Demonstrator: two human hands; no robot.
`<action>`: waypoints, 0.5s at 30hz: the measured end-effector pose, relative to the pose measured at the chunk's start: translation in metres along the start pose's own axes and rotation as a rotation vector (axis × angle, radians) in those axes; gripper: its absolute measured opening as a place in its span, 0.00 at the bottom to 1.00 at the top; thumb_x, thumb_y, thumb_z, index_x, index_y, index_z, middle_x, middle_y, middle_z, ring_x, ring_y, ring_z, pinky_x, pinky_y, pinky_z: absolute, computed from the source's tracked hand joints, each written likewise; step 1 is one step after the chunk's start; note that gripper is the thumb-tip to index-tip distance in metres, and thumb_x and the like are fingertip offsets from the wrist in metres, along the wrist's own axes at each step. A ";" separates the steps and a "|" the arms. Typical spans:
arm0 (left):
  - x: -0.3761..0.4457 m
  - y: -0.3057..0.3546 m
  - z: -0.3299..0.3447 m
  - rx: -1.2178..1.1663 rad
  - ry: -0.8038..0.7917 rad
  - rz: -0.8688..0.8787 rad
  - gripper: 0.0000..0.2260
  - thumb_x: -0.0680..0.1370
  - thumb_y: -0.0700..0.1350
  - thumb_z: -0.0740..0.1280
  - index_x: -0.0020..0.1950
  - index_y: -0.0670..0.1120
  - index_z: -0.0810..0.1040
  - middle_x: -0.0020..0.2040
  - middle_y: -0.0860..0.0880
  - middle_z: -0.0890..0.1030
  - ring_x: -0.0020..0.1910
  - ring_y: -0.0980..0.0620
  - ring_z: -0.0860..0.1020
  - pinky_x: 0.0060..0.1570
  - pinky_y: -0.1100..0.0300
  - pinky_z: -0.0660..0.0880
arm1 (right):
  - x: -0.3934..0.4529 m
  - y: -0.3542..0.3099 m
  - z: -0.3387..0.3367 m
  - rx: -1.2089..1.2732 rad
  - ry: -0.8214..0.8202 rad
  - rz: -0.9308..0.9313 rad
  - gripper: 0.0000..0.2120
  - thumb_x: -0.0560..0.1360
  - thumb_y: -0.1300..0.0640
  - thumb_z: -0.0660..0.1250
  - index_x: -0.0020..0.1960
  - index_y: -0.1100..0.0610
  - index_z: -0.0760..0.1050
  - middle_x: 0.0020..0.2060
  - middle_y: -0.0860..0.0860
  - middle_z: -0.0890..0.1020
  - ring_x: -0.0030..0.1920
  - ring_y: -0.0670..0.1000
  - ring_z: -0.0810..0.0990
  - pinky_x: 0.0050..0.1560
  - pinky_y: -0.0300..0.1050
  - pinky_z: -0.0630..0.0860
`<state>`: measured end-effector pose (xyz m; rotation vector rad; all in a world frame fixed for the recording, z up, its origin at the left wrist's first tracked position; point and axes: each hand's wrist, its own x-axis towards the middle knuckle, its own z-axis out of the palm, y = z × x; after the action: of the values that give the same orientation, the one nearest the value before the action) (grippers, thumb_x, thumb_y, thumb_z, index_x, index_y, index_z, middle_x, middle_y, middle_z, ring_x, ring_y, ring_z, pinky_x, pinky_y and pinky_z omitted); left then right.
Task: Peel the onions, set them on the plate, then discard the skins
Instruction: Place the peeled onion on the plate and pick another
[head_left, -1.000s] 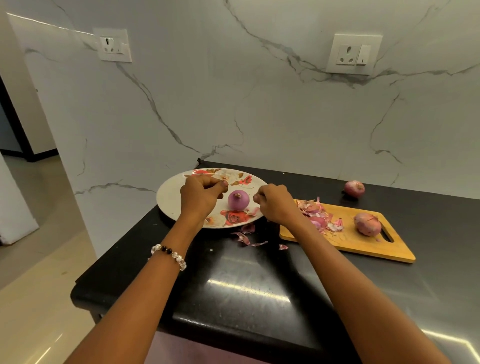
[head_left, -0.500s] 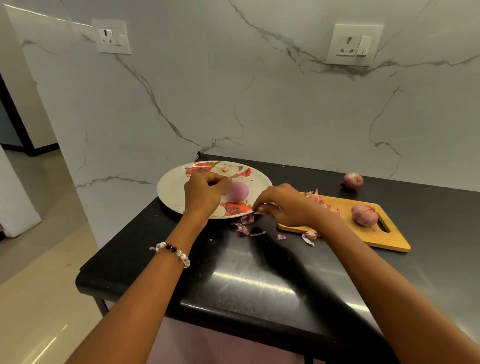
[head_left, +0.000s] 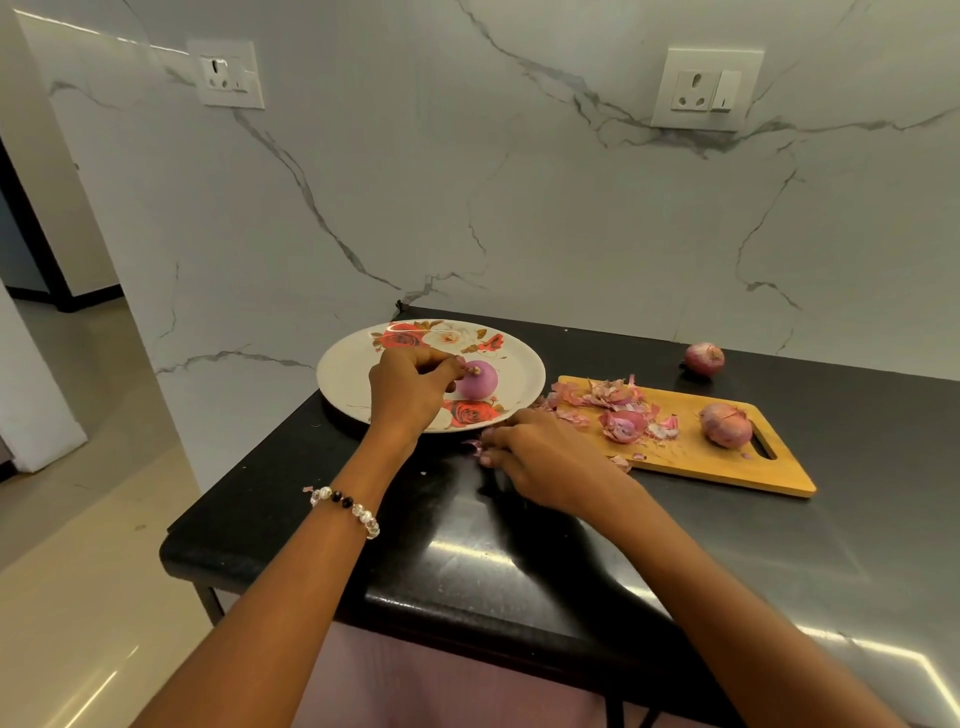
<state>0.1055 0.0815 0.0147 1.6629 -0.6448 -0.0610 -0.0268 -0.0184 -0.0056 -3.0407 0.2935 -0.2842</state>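
Left hand fingers pinch the peeled onion's root end, steadying it on the plate. Right hand fingers curl onto skins on the surface, seemingly gathering them to discard.

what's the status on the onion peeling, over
Left hand pinching the tip of the peeled purple onion on the floral plate. Right hand gathering skin scraps off the black counter. Two unpeeled onions left.
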 end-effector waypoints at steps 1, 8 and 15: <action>0.000 0.001 -0.001 -0.001 0.002 -0.002 0.03 0.74 0.44 0.72 0.45 0.45 0.84 0.40 0.49 0.84 0.39 0.53 0.83 0.51 0.47 0.79 | -0.002 -0.001 0.004 -0.007 0.013 -0.005 0.17 0.82 0.49 0.58 0.63 0.57 0.78 0.56 0.57 0.78 0.56 0.57 0.76 0.56 0.52 0.74; -0.006 0.004 0.007 0.010 -0.018 0.009 0.06 0.74 0.45 0.73 0.48 0.44 0.85 0.42 0.50 0.84 0.39 0.54 0.83 0.50 0.47 0.80 | -0.002 -0.002 0.009 0.011 -0.040 -0.053 0.19 0.82 0.51 0.59 0.70 0.56 0.73 0.64 0.57 0.77 0.64 0.59 0.74 0.63 0.55 0.72; -0.005 0.005 0.016 0.038 -0.051 0.026 0.07 0.75 0.44 0.72 0.50 0.44 0.84 0.46 0.49 0.85 0.44 0.51 0.82 0.51 0.52 0.79 | -0.037 0.022 -0.021 -0.098 -0.144 -0.064 0.14 0.81 0.51 0.62 0.63 0.54 0.79 0.59 0.51 0.82 0.60 0.53 0.77 0.62 0.51 0.74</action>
<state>0.0935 0.0694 0.0147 1.6940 -0.7098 -0.0723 -0.0705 -0.0340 0.0066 -3.1505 0.2063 -0.0547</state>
